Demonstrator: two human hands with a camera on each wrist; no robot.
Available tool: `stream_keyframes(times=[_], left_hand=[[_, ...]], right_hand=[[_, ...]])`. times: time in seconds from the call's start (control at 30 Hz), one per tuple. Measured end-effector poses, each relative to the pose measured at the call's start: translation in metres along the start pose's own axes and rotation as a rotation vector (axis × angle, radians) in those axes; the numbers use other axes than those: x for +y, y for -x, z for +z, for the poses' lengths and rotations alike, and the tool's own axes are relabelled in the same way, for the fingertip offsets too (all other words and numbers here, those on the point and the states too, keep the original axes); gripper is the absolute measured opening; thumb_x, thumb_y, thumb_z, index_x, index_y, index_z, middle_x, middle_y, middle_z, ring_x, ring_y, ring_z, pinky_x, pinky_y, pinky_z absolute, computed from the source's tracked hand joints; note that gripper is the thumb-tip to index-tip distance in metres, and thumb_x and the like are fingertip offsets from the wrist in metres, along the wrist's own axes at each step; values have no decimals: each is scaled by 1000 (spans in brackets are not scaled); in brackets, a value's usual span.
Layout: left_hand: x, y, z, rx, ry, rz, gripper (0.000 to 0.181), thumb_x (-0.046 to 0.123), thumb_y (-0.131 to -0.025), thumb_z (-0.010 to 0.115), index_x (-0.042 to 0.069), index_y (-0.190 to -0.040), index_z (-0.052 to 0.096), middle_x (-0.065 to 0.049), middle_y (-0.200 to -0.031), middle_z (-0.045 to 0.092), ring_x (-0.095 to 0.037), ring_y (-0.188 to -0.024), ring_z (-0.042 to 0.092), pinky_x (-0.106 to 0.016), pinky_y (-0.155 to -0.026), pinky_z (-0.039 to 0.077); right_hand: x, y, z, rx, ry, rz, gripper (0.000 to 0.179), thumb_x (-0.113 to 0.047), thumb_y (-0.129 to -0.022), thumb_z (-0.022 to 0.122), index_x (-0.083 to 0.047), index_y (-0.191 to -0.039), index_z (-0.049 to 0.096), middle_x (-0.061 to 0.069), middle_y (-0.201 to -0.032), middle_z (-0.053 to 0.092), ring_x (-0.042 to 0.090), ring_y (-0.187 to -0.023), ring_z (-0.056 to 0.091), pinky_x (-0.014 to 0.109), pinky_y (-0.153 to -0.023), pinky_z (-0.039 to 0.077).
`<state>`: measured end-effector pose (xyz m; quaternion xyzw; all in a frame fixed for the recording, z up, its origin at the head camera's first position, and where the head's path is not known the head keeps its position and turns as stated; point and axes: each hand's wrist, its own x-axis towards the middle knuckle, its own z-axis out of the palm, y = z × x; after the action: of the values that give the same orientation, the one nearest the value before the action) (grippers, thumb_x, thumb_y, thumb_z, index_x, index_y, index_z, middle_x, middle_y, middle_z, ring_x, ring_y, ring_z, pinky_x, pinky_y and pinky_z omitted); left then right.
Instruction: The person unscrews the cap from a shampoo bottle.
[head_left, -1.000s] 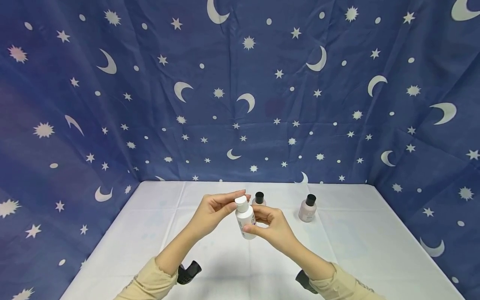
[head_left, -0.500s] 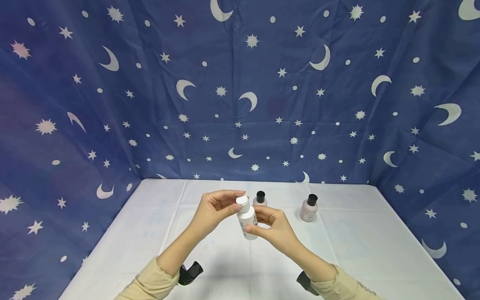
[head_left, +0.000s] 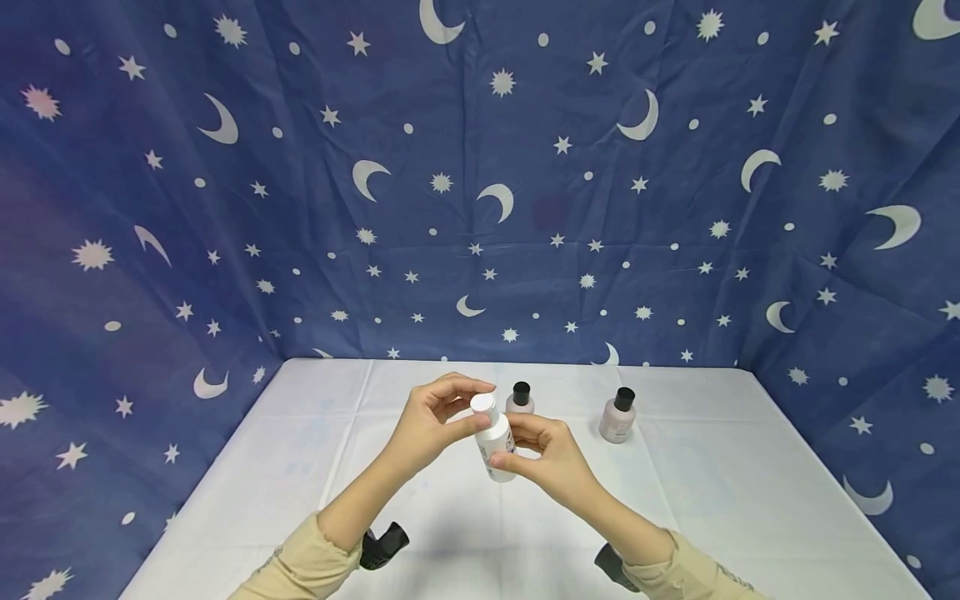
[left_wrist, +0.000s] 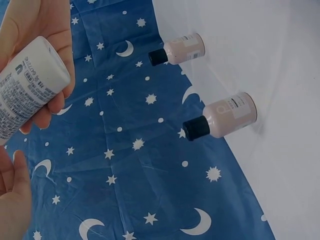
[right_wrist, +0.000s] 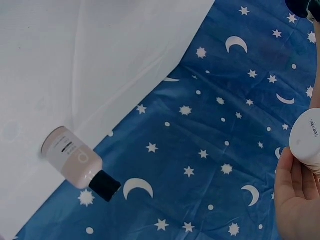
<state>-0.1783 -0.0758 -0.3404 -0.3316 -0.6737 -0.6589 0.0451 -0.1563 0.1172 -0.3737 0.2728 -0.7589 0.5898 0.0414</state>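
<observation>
A small white plastic bottle (head_left: 495, 446) with a white cap (head_left: 483, 405) is held above the table, tilted a little. My right hand (head_left: 551, 454) grips its body, thumb in front and fingers behind. At the top, my left hand (head_left: 435, 417) pinches the cap between thumb and fingers; part of that contact is hidden. Fine print covers the bottle's side (left_wrist: 25, 82) in the left wrist view, and its round base (right_wrist: 307, 137) shows in the right wrist view.
Two pale pink bottles with black caps stand on the white-covered table (head_left: 360, 508): one pink bottle (head_left: 520, 403) behind my hands, another pink bottle (head_left: 617, 421) to the right. A blue curtain (head_left: 420, 217) with moons and stars surrounds the table's back and sides.
My left hand has turned slightly at the cap, its thumb shifting right and down. The right hand keeps its hold on the bottle. The view has shifted a little.
</observation>
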Motion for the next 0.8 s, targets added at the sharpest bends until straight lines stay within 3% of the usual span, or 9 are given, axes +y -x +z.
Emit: stream_keyframes(times=[0.13,0.23,0.37,0.47,0.57,0.8], left_hand=[[-1,0,-2,-47,62,11,52,16,-83,73,-12,-122,54,-15,-118,63,-2,-105,60,-19,-95,49],[-1,0,-5,-133,117,19,57,19,-90,64,-11,-133,43,-31,-132,49,-4,-118,55,-22,-101,45],[-1,-1,-9,-274,121,20,53,26,-100,45,-8,-140,35,-28,-145,35,-4,-132,43,-23,-108,37],[0,0,-10,-334,108,10,50,24,-103,38,-6,-142,33,-25,-148,33,-4,-135,38,-23,-111,34],[-1,1,-10,-345,96,11,45,16,-103,37,-8,-141,34,-26,-146,33,-4,-134,39,-22,-111,34],[-2,7,-9,-278,101,-7,42,14,-101,43,-8,-137,41,-29,-135,46,-5,-126,49,-24,-107,40]], right_hand=[[0,-1,-1,-2,7,12,42,-13,-81,74,5,-117,61,21,-106,69,3,-94,65,23,-86,54],[0,-1,-1,2,12,25,43,-12,-81,74,5,-117,61,21,-107,69,3,-94,65,22,-86,53],[0,-1,-2,6,12,26,43,-12,-80,74,6,-117,61,21,-107,68,2,-94,65,22,-86,53],[0,0,-2,6,11,24,42,-12,-81,74,6,-117,61,22,-107,68,1,-94,65,22,-86,54],[0,2,-1,0,11,27,42,-13,-81,74,6,-116,61,21,-107,68,1,-94,64,21,-86,53],[1,3,1,-16,14,3,40,-13,-81,73,5,-115,62,21,-106,69,3,-96,65,22,-87,53]])
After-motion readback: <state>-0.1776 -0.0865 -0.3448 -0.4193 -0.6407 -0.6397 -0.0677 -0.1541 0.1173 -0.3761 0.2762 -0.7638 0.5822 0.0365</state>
